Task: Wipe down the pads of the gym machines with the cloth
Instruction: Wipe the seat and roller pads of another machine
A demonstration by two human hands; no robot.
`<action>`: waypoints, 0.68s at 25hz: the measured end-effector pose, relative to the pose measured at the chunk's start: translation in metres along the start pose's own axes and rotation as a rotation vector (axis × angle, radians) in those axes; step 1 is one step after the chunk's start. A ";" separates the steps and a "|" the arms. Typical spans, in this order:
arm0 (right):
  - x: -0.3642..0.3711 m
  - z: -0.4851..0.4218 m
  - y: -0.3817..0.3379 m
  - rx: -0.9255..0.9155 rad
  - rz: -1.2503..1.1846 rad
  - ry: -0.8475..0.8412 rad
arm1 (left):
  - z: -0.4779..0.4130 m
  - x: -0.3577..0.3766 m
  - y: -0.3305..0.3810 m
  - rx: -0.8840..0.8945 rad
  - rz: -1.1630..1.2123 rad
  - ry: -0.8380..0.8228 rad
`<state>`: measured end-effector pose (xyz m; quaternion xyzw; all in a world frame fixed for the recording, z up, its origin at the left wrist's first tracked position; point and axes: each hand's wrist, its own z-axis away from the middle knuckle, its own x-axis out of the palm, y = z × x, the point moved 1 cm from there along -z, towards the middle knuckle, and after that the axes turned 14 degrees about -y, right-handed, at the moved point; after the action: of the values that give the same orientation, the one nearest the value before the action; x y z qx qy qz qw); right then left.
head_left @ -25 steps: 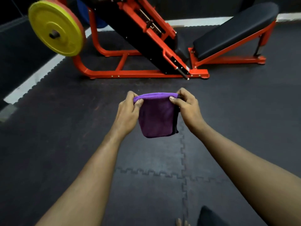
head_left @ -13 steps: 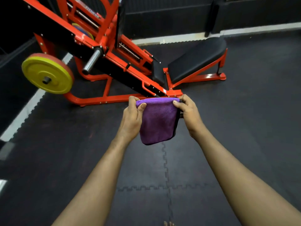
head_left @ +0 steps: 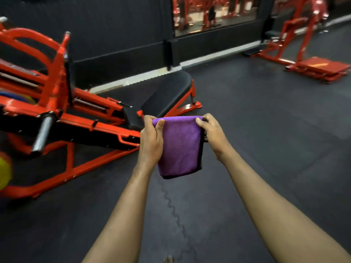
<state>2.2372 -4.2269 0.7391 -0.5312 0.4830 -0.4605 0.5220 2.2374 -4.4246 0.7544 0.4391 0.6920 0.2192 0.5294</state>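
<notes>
In the head view, the folded purple cloth [head_left: 180,149] hangs between both hands with its top edge stretched level. The left hand [head_left: 152,137] pinches one upper corner, thumb in front, and the right hand [head_left: 212,133] pinches the other. Both arms reach forward, nearly straight. The black backrest pad [head_left: 169,93] of the red leg press [head_left: 76,118] lies beyond the cloth, slightly left, its long axis slanting up toward the far right. The left hand is nearer it.

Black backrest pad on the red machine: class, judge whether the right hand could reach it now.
Probably not yet: the right hand, pinching the folded purple cloth, hangs short of the black pad, though nothing blocks the way.
</notes>
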 end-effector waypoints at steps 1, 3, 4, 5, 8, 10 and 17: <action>-0.008 -0.002 -0.003 -0.007 -0.005 0.074 | -0.015 0.005 0.002 0.017 0.019 -0.041; -0.018 -0.006 -0.007 -0.037 -0.015 0.201 | -0.042 0.013 0.010 0.057 0.074 -0.126; -0.025 -0.006 -0.009 -0.044 -0.007 0.269 | -0.055 0.019 0.014 0.081 0.100 -0.159; -0.030 -0.004 -0.012 -0.054 -0.002 0.321 | -0.064 0.024 0.021 0.103 0.126 -0.189; -0.056 0.006 -0.023 -0.080 0.022 0.475 | -0.089 0.048 0.046 0.141 0.210 -0.338; -0.080 0.019 -0.028 -0.096 0.026 0.612 | -0.103 0.075 0.065 0.166 0.256 -0.474; -0.195 0.097 -0.038 -0.164 -0.005 0.899 | -0.114 0.203 0.162 0.371 0.275 -0.639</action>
<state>2.3137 -4.0229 0.7774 -0.3192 0.6953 -0.6068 0.2156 2.1819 -4.1514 0.8084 0.6620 0.4550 0.0117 0.5954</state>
